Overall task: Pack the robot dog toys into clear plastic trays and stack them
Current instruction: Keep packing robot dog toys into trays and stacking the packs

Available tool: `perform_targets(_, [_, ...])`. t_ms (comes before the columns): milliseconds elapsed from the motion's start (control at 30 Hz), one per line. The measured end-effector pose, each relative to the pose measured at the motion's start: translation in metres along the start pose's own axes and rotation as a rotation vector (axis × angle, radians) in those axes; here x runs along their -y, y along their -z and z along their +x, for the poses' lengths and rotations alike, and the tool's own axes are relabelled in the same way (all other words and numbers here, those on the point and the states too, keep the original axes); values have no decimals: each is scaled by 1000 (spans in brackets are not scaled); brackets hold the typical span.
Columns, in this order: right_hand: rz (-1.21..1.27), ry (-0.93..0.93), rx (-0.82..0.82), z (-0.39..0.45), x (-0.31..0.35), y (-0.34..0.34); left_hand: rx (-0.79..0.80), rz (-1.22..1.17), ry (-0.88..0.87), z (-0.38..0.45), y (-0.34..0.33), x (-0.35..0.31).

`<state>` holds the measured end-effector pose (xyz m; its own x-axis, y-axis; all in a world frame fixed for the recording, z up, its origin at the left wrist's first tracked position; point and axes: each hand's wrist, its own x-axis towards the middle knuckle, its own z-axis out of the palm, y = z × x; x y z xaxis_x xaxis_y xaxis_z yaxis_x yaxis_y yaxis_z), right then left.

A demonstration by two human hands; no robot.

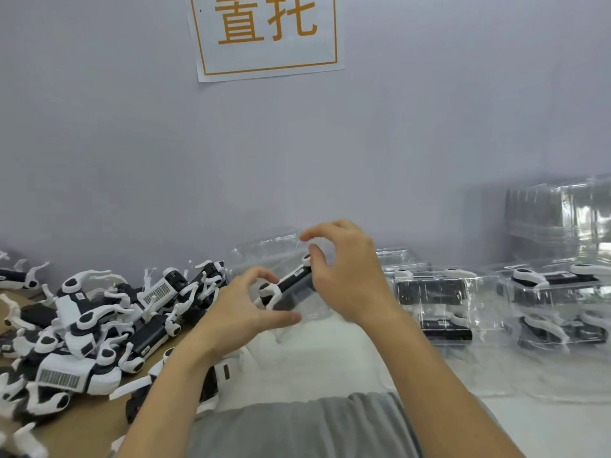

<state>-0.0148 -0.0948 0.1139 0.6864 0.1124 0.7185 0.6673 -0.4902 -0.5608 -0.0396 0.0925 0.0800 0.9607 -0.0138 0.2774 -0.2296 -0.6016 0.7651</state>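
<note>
Both hands, left hand [246, 305] and right hand [344, 276], pinch the flimsy clear plastic tray [291, 279] holding a rigid black-and-white robot dog toy [291, 284]; edges look the safest grip.

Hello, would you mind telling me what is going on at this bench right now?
A person is packing robot dog toys. Both hands, left hand and right hand, hold a clear plastic tray with one toy in it. Loose toys lie heaped at the left; filled trays sit at the right, beside a stack of empty trays.
</note>
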Motion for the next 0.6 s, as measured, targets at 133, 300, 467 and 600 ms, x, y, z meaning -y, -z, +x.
perform_targets(133, [39, 24, -187, 0, 13, 3, -134, -149, 22, 1, -1, -11])
perform_targets(300, [173, 84, -343, -3, 35, 1, -389, -280, 13, 3, 17, -37])
perform_targets(467, [314, -33, 142, -16, 30, -18, -486, 17, -107, 17, 50, -68])
perform_targets(600, [560, -154, 23, -21, 20, -34, -440, 326, -206, 46, 42, -109])
